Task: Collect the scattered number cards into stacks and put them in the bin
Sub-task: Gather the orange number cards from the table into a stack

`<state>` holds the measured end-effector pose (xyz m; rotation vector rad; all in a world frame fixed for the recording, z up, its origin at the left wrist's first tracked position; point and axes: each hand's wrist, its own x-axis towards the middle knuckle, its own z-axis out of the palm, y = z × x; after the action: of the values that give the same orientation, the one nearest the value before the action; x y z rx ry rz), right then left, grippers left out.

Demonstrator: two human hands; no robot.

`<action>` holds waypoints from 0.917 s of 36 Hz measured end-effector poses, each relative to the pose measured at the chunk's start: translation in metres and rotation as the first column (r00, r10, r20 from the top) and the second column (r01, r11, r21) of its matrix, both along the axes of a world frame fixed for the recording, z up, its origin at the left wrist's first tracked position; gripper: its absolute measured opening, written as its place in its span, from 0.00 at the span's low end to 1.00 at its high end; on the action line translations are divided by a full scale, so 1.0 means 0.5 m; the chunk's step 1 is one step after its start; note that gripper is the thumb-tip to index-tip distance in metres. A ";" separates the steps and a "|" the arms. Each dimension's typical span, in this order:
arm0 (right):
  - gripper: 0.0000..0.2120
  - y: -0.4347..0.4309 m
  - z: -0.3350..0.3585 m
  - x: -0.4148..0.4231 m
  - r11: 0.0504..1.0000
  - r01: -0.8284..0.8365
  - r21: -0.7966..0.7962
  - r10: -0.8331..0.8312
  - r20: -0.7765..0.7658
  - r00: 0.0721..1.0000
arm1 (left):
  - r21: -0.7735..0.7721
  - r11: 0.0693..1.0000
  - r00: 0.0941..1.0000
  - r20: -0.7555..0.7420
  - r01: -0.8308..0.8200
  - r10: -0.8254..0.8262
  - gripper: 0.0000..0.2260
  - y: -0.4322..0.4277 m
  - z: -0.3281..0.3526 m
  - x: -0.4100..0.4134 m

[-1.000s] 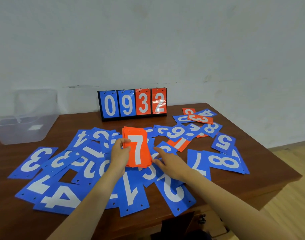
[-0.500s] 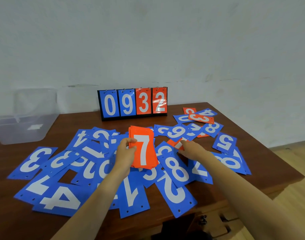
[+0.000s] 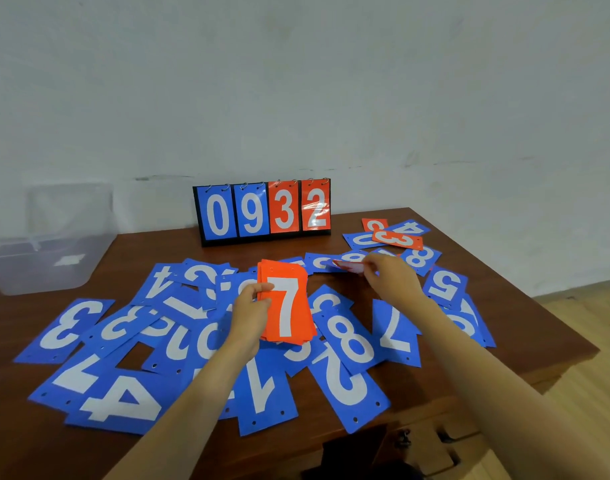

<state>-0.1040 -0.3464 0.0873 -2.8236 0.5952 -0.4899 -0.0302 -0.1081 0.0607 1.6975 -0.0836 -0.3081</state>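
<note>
Nearest you, blue number cards (image 3: 348,382) lie scattered face up across the wooden counter (image 3: 525,327). Your left hand (image 3: 250,318) grips the orange stack (image 3: 285,308), a white 7 on top, held just above them. Your right hand (image 3: 392,280), half a second ago lower on the pile, has now reached farther out and pinches one orange card (image 3: 347,266), lifting it. The clear bin (image 3: 45,251) waits far left, apparently with no stack in it yet.

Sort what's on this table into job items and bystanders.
Job: orange stack in left hand; orange card pinched by right hand; scattered blue cards; clear bin.
Bystanders: flip scoreboard, wooden table.
</note>
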 end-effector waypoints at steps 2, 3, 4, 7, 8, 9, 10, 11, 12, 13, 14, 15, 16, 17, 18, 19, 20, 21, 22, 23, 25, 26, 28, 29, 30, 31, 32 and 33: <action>0.12 0.015 0.024 -0.005 0.999 -0.014 0.049 0.008 0.127 0.992 | -0.018 1.000 1.000 -0.002 0.002 -0.002 0.10 0.000 0.002 -0.004; 0.12 0.028 0.035 -0.008 0.996 -0.033 0.084 0.014 0.211 0.977 | -0.025 1.000 1.000 -0.005 0.003 -0.003 0.10 0.000 0.005 -0.007; 0.12 0.042 0.043 -0.010 0.992 -0.063 0.110 0.028 0.292 0.956 | -0.037 0.999 1.000 -0.012 -0.002 0.001 0.10 0.000 0.008 -0.008; 0.11 0.100 0.054 -0.017 0.973 -0.218 0.078 0.167 0.413 0.895 | -0.068 0.998 0.999 -0.044 -0.014 0.011 0.07 0.003 0.016 -0.011; 0.11 0.120 0.050 -0.019 0.960 -0.278 0.020 0.246 0.411 0.878 | -0.077 0.997 0.998 -0.057 -0.018 0.014 0.06 0.006 0.018 -0.013; 0.10 0.136 0.045 -0.020 0.939 -0.339 -0.059 0.334 0.389 0.858 | -0.083 0.996 0.998 -0.067 -0.022 0.016 0.05 0.009 0.022 -0.014; 0.10 0.149 0.036 -0.020 0.905 -0.399 -0.150 0.426 0.344 0.837 | -0.092 0.996 0.997 -0.078 -0.024 0.017 0.07 0.013 0.026 -0.015; 0.10 0.158 0.026 -0.018 0.860 -0.458 -0.224 0.507 0.289 0.812 | -0.110 0.993 0.995 -0.096 -0.029 0.019 0.09 0.017 0.029 -0.016; 0.10 0.165 0.017 -0.016 0.822 -0.512 -0.250 0.564 0.229 0.793 | -0.138 0.990 0.992 -0.121 -0.042 0.025 0.10 0.021 0.032 -0.014; 0.11 0.174 0.011 -0.014 0.795 -0.557 -0.240 0.601 0.182 0.778 | -0.170 0.984 0.989 -0.145 -0.058 0.034 0.10 0.027 0.036 -0.015; 0.12 0.180 0.004 -0.012 0.774 -0.593 -0.222 0.628 0.149 0.764 | -0.192 0.979 0.985 -0.166 -0.074 0.041 0.10 0.032 0.038 -0.013; 0.14 0.188 -0.002 -0.011 0.756 -0.620 -0.209 0.650 0.130 0.749 | -0.209 0.974 0.982 -0.183 -0.091 0.053 0.10 0.039 0.041 -0.011; 0.17 0.195 -0.007 -0.010 0.740 -0.642 -0.201 0.668 0.106 0.737 | -0.215 0.971 0.978 -0.196 -0.108 0.065 0.12 0.046 0.041 -0.008; 0.19 0.200 -0.012 -0.008 0.725 -0.659 -0.199 0.683 0.088 0.725 | -0.216 0.969 0.976 -0.208 -0.117 0.071 0.15 0.052 0.041 -0.005; 0.19 0.206 -0.016 -0.006 0.711 -0.675 -0.197 0.698 0.074 0.713 | -0.213 0.969 0.973 -0.217 -0.124 0.077 0.17 0.059 0.041 -0.003; 0.19 0.211 -0.021 -0.004 0.696 -0.690 -0.201 0.712 0.068 0.699 | -0.215 0.967 0.972 -0.220 -0.133 0.085 0.17 0.065 0.041 -0.001; 0.19 0.215 -0.027 -0.003 0.686 -0.698 -0.205 0.722 0.072 0.688 | -0.211 0.968 0.973 -0.212 -0.138 0.093 0.16 0.072 0.042 -0.002; 0.19 0.219 -0.033 0.000 0.683 -0.701 -0.205 0.726 0.084 0.682 | -0.198 0.970 0.976 -0.195 -0.141 0.102 0.14 0.078 0.042 0.000; 0.19 0.223 -0.038 0.002 0.684 -0.705 -0.189 0.727 0.087 0.682 | -0.184 0.972 0.977 -0.180 -0.145 0.112 0.14 0.083 0.041 0.003; 0.19 0.225 -0.042 0.005 0.685 -0.708 -0.171 0.727 0.088 0.681 | -0.182 0.971 0.978 -0.171 -0.153 0.122 0.14 0.087 0.038 0.006; 0.18 0.227 -0.047 0.011 0.701 -0.707 -0.095 0.713 0.062 0.698 | -0.209 0.964 0.977 -0.163 -0.167 0.134 0.15 0.095 0.030 0.010; 0.18 0.227 -0.048 0.014 0.721 -0.691 -0.041 0.692 0.044 0.720 | -0.227 0.959 0.979 -0.154 -0.169 0.136 0.15 0.099 0.026 0.011; 0.20 0.221 -0.052 0.025 0.788 -0.611 0.069 0.612 0.010 0.791 | -0.230 0.960 0.982 -0.133 -0.162 0.134 0.17 0.105 0.021 0.015; 0.21 0.216 -0.056 0.031 0.823 -0.556 0.113 0.560 -0.004 0.828 | -0.214 0.963 0.983 -0.118 -0.161 0.138 0.17 0.107 0.018 0.018; 0.22 0.211 -0.062 0.038 0.853 -0.498 0.157 0.507 -0.024 0.861 | -0.196 0.968 0.985 -0.102 -0.158 0.140 0.16 0.109 0.016 0.021; 0.24 0.205 -0.069 0.043 0.872 -0.441 0.211 0.460 -0.045 0.887 | -0.182 0.971 0.985 -0.094 -0.157 0.142 0.16 0.111 0.014 0.023; 0.25 0.196 -0.077 0.047 0.886 -0.377 0.270 0.412 -0.082 0.908 | -0.171 0.973 0.986 -0.091 -0.155 0.141 0.15 0.112 0.012 0.025; 0.26 0.189 -0.084 0.048 0.897 -0.318 0.307 0.369 -0.124 0.921 | -0.159 0.975 0.986 -0.090 -0.153 0.139 0.15 0.112 0.010 0.027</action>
<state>-0.0799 -0.2520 0.0453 -2.6275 0.1619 -0.0748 -0.0168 -0.0519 0.0658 1.5157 0.0723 -0.2506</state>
